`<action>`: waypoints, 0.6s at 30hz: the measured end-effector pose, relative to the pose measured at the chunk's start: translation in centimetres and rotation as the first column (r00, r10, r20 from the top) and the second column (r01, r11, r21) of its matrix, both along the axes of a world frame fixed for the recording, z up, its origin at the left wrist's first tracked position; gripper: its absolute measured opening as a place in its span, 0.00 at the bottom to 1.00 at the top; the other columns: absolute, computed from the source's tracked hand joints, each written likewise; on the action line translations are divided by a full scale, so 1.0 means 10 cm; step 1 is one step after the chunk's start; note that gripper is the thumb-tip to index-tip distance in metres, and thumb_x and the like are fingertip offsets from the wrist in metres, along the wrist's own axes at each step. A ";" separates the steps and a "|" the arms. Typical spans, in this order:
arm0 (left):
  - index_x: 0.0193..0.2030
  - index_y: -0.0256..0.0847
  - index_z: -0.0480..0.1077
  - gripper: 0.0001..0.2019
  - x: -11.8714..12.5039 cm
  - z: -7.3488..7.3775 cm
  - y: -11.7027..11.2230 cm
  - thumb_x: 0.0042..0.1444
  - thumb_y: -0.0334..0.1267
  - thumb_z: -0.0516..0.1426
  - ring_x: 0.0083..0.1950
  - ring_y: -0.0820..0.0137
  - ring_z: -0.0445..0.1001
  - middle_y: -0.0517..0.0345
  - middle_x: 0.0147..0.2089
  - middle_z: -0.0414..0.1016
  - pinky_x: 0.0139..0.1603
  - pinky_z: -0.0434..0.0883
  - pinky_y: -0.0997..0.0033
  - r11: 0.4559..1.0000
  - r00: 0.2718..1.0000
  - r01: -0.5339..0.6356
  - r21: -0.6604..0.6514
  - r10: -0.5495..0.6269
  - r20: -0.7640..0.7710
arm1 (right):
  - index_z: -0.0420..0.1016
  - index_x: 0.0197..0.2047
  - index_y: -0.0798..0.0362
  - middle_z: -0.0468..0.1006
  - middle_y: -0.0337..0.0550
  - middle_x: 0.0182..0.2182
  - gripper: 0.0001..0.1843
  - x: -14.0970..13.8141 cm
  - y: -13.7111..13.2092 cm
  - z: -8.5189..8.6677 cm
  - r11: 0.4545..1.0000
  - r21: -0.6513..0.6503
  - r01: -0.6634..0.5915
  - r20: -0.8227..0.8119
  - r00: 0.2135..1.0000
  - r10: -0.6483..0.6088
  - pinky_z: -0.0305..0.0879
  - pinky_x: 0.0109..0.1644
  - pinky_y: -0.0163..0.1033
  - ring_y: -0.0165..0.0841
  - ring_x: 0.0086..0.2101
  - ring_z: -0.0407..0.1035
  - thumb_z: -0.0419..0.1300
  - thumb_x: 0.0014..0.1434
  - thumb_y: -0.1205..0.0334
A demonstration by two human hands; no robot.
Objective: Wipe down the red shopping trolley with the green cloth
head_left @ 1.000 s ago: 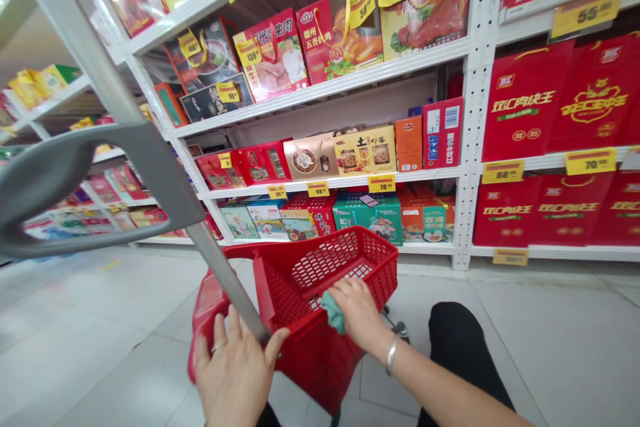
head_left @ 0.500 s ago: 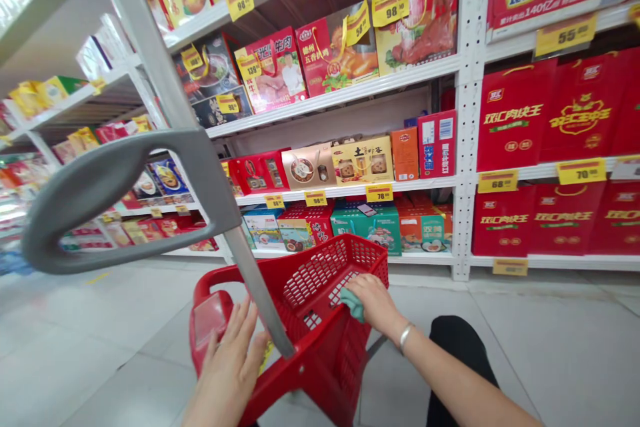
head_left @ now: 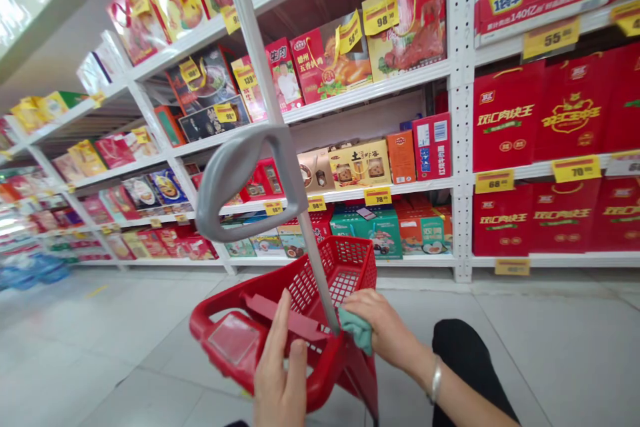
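Observation:
A red plastic shopping basket (head_left: 345,267) stands on the floor in front of me, with a grey pull handle (head_left: 240,180) on a metal pole rising from it. My left hand (head_left: 280,373) presses against the near rim of the basket, fingers stretched upward. My right hand (head_left: 380,323) is closed on a small teal cloth (head_left: 356,328) and holds it against the basket's right rim, close to the base of the pole. A bracelet sits on my right wrist.
White shop shelves (head_left: 450,80) full of red and yellow gift boxes with yellow price tags run across the back and off to the left. Pale floor tiles (head_left: 100,347) spread to the left. My dark trouser leg (head_left: 465,360) is at the lower right.
The basket has turned and the handle pole has swung from left toward the middle. My right hand with the cloth slid back along the rim toward the pole. My left hand shifted right.

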State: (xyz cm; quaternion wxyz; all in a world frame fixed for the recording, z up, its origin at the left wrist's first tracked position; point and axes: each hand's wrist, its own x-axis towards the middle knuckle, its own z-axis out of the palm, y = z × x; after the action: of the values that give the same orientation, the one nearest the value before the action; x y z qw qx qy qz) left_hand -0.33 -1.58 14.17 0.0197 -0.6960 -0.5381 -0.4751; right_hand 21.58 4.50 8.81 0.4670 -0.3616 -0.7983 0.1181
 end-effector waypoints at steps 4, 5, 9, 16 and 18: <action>0.70 0.46 0.62 0.25 -0.40 0.22 0.12 0.68 0.46 0.47 0.73 0.58 0.61 0.52 0.69 0.68 0.74 0.56 0.48 0.977 0.996 -0.032 0.209 0.049 -0.076 | 0.76 0.53 0.48 0.80 0.48 0.48 0.15 0.20 -0.37 0.33 1.000 -0.007 0.015 -0.115 0.993 -0.016 0.68 0.55 0.45 0.38 0.49 0.72 0.57 0.64 0.67; 0.69 0.45 0.63 0.26 -0.55 0.26 0.20 0.68 0.47 0.46 0.72 0.56 0.61 0.49 0.68 0.69 0.74 0.54 0.44 0.972 0.988 -0.098 0.212 0.122 -0.099 | 0.75 0.55 0.47 0.80 0.48 0.49 0.16 0.21 -0.47 0.39 1.000 -0.008 -0.005 -0.125 0.992 0.004 0.69 0.56 0.44 0.38 0.50 0.72 0.57 0.65 0.65; 0.70 0.37 0.62 0.29 -1.09 0.31 0.56 0.68 0.47 0.41 0.75 0.49 0.55 0.40 0.70 0.65 0.72 0.50 0.34 0.922 0.907 -0.380 -0.069 0.357 -0.223 | 0.69 0.63 0.44 0.78 0.48 0.54 0.22 0.08 -0.75 0.43 0.984 0.138 -0.111 -0.065 0.991 0.120 0.68 0.60 0.45 0.38 0.55 0.71 0.55 0.67 0.60; 0.63 0.41 0.70 0.25 -1.50 0.14 0.92 0.65 0.35 0.42 0.71 0.51 0.63 0.43 0.66 0.71 0.65 0.62 0.33 0.854 0.803 -0.448 -0.265 0.254 -0.539 | 0.74 0.58 0.48 0.79 0.48 0.53 0.19 0.16 -0.70 0.45 0.989 0.126 0.079 0.093 0.991 -0.091 0.67 0.61 0.45 0.38 0.53 0.72 0.55 0.65 0.68; 0.61 0.42 0.72 0.25 -1.46 0.14 0.90 0.63 0.33 0.44 0.68 0.52 0.67 0.44 0.65 0.73 0.65 0.65 0.41 0.872 0.744 -0.423 -0.247 0.179 -0.644 | 0.76 0.55 0.48 0.80 0.47 0.52 0.19 0.25 -0.62 0.51 0.988 0.095 0.119 0.126 0.984 -0.130 0.68 0.59 0.45 0.38 0.51 0.72 0.55 0.64 0.70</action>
State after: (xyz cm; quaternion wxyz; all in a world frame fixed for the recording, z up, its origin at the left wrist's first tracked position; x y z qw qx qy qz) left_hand -14.98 7.45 15.54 0.1334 -0.7019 -0.6915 -0.1066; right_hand 24.06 -1.75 13.88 0.4353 -0.3970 -0.8075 0.0295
